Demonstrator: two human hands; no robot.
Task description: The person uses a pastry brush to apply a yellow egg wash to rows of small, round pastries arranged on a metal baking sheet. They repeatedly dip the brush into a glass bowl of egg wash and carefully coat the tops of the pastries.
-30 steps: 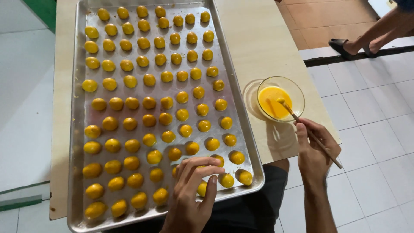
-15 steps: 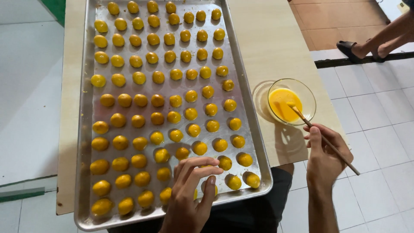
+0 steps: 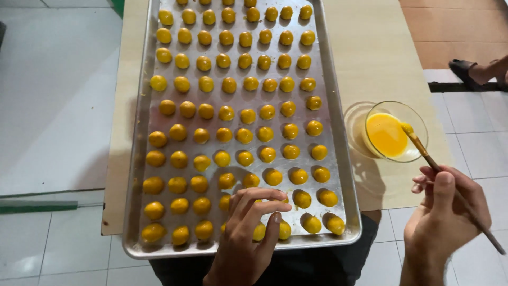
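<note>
A long metal baking tray (image 3: 333, 132) lies on a pale wooden table and holds several rows of small round yellow dough balls (image 3: 245, 134). My left hand (image 3: 248, 238) rests on the tray's near edge, fingers curled over a ball in the front rows. My right hand (image 3: 444, 217) holds a thin wooden brush (image 3: 423, 153) off the table's right side. The brush tip dips into a glass bowl (image 3: 413, 119) of yellow egg wash (image 3: 385, 135) just right of the tray.
The wooden table (image 3: 381, 53) has bare surface to the right of the tray. White tiled floor lies on both sides. Another person's sandalled foot (image 3: 468, 69) shows at the far right. My dark-clothed lap is under the tray's near edge.
My right hand has lowered the brush so its tip sits in the bowl's egg wash. My left hand stays curled at the tray's front rows. The view has shifted slightly.
</note>
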